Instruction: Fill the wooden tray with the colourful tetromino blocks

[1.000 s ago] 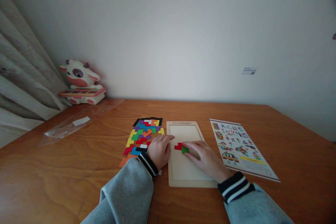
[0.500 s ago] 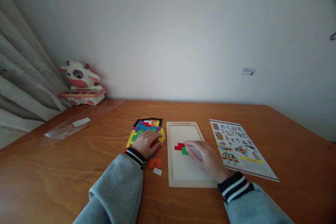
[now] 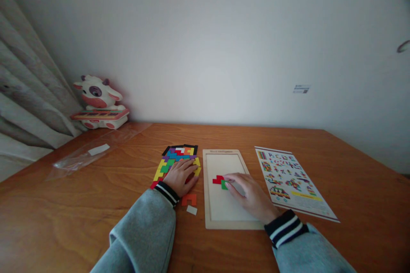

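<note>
My left hand (image 3: 182, 176) lies over the cluster of coloured puzzle blocks (image 3: 168, 163), fingers spread and reaching toward the yellow blocks (image 3: 197, 166) at its right edge. Part of the cluster is hidden beneath it. Inside the wooden tray (image 3: 207, 217), a red block (image 3: 218, 179) lies flat. A green block (image 3: 223, 184) sits against its lower right, pinched between the thumb and fingers of my right hand (image 3: 251, 192). The right end of the green block is covered by those fingers.
An orange U-shaped block (image 3: 189, 199) and a small white piece (image 3: 191, 210) lie left of the tray. To its right is a printed pattern sheet (image 3: 294, 183). A clear plastic bag (image 3: 77, 160) and a cow toy with keys (image 3: 99, 102) stand at the left.
My left hand has shifted slightly, its fingers stretching farther over the right side of the cluster. The right hand stays at the green block, almost unmoved. The view has tilted a little.
</note>
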### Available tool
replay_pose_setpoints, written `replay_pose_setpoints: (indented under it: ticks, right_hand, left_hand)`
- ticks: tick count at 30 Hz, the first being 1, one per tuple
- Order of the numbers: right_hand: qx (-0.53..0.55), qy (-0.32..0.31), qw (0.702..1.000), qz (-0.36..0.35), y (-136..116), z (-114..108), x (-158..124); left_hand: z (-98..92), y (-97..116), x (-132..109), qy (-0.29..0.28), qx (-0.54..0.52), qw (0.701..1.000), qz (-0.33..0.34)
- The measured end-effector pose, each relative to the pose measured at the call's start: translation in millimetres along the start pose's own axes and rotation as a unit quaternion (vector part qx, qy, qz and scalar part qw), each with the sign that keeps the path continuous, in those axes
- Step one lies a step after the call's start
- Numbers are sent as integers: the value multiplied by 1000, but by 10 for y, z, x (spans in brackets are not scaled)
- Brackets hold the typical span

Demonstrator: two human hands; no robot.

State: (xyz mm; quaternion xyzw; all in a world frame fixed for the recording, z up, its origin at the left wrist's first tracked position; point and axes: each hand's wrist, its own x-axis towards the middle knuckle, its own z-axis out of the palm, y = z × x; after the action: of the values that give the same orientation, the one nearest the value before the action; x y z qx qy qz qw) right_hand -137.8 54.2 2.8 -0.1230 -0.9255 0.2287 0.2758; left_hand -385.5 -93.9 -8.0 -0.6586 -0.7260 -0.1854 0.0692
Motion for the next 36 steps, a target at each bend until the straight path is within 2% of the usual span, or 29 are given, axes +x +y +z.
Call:
replay_pose_setpoints:
  ticks: [9, 13, 17, 20, 25, 31, 36]
  right_hand:
    - [3, -2, 1000, 1, -7, -5, 1]
    - [4, 2, 1000, -2, 0, -6, 0]
    - [4, -1, 1000, -5, 5, -9, -3]
    - [3, -5, 1000, -3, -4, -12, -1]
    - [7, -2, 1000, -6, -21, -10, 6]
    - [11, -2, 1000, -2, -16, -9, -5]
    - [16, -6, 1000, -4, -12, -11, -14]
  left_hand:
    - [-26, 8, 20, 11, -37, 999, 0]
    - [46, -60, 26, 64, -42, 996, -50]
    - [94, -117, 17, 70, -26, 994, -82]
    - [84, -112, 10, 55, -17, 996, -69]
    - [86, -84, 10, 17, -13, 1000, -5]
    - [40, -40, 30, 32, -2, 999, -39]
    - [74, -63, 22, 59, 12, 998, -18]
